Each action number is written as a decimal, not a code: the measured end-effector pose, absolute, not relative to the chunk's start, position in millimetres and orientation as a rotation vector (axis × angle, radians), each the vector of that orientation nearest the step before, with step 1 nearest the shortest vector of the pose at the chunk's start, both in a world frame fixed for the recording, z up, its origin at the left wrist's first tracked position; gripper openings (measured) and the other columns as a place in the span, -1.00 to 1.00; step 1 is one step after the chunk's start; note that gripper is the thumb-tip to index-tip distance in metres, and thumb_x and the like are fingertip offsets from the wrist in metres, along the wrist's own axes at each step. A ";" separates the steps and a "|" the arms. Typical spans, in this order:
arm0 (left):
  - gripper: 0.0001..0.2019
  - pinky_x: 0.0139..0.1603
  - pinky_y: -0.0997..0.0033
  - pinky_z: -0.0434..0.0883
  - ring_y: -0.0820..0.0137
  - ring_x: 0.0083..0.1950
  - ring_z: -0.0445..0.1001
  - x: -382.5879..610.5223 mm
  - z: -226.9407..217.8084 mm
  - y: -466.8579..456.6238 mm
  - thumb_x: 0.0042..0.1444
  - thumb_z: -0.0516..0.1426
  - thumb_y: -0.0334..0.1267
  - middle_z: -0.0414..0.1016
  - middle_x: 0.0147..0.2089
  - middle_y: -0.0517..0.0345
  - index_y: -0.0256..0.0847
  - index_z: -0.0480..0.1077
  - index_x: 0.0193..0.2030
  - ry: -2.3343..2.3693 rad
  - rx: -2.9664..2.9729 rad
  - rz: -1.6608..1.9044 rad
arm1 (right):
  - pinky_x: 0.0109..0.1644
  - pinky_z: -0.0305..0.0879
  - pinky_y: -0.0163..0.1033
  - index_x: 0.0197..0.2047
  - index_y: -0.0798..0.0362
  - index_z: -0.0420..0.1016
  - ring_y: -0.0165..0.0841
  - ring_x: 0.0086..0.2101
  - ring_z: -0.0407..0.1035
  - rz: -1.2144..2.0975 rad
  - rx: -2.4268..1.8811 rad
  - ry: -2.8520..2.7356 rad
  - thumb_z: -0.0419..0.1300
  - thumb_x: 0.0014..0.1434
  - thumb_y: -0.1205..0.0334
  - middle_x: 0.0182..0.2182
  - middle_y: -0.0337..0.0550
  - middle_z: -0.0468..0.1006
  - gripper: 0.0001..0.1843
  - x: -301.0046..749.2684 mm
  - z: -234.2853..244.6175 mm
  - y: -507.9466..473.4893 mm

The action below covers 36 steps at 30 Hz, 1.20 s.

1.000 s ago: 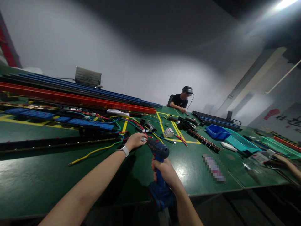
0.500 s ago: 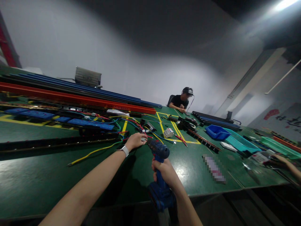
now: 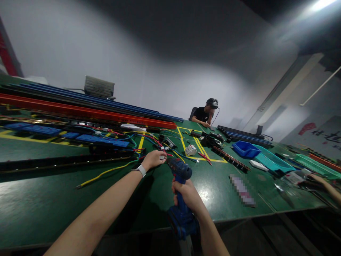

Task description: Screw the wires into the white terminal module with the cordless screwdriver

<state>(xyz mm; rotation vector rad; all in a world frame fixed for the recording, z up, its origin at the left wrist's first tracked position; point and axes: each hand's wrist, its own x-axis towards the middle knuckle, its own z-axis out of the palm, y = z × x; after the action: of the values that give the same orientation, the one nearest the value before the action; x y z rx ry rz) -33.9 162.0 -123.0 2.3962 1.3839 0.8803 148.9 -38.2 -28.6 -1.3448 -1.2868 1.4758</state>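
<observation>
My right hand (image 3: 188, 195) is wrapped round the grip of a blue cordless drill (image 3: 181, 204), which points forward and left. The drill's tip reaches the fingers of my left hand (image 3: 153, 160). These fingers pinch a small pale connector (image 3: 162, 157), partly hidden by them; whether the tip touches it I cannot tell. Red, blue and yellow-green wires (image 3: 134, 142) lie around and beyond the left hand. Just past it sits a small dark device (image 3: 169, 142), and to its right a white circuit breaker (image 3: 190, 150).
Long orange (image 3: 87, 108) and blue rails (image 3: 87, 96) lie across the back left. At right are a red pen-like tool (image 3: 205, 159), a blue bin (image 3: 245, 149) and a teal basket (image 3: 274, 159). A person (image 3: 204, 115) sits opposite; another person's hand (image 3: 318, 179) is at far right.
My hands, the drill and the connector hold almost the same place. Across the table, the seated person's head and hands have shifted slightly.
</observation>
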 end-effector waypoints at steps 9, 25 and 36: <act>-0.69 -0.14 0.42 0.38 0.27 -0.09 0.57 -34.0 -123.7 162.2 0.07 0.20 -0.11 0.65 -0.12 0.14 0.03 0.59 -0.03 1.391 2.400 0.881 | -0.63 0.11 -0.36 -0.30 0.03 0.32 -0.47 -0.73 0.29 1.484 -1.338 -1.298 0.19 0.03 0.18 -0.57 -0.38 0.38 -0.83 151.3 -33.9 -35.9; -0.69 -0.13 0.45 0.39 0.30 -0.10 0.57 -34.3 -130.3 168.6 0.05 0.23 -0.13 0.66 -0.13 0.16 0.04 0.59 -0.03 1.351 2.411 0.897 | -0.63 0.10 -0.36 -0.30 0.04 0.33 -0.47 -0.72 0.31 1.468 -1.340 -1.330 0.19 0.02 0.18 -0.56 -0.38 0.37 -0.82 153.0 -35.2 -35.3; -0.68 -0.12 0.44 0.40 0.30 -0.11 0.58 -34.3 -126.7 164.4 0.04 0.23 -0.15 0.66 -0.12 0.19 0.05 0.58 -0.03 1.354 2.398 0.905 | -0.64 0.10 -0.34 -0.33 0.04 0.33 -0.46 -0.73 0.30 1.476 -1.329 -1.314 0.17 0.04 0.17 -0.57 -0.39 0.36 -0.85 152.2 -35.6 -35.2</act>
<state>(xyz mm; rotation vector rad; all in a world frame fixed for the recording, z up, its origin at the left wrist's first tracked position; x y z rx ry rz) -34.3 164.4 -126.7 2.3980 1.3542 0.9048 152.2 -35.2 -35.6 -1.3289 -1.3144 1.4756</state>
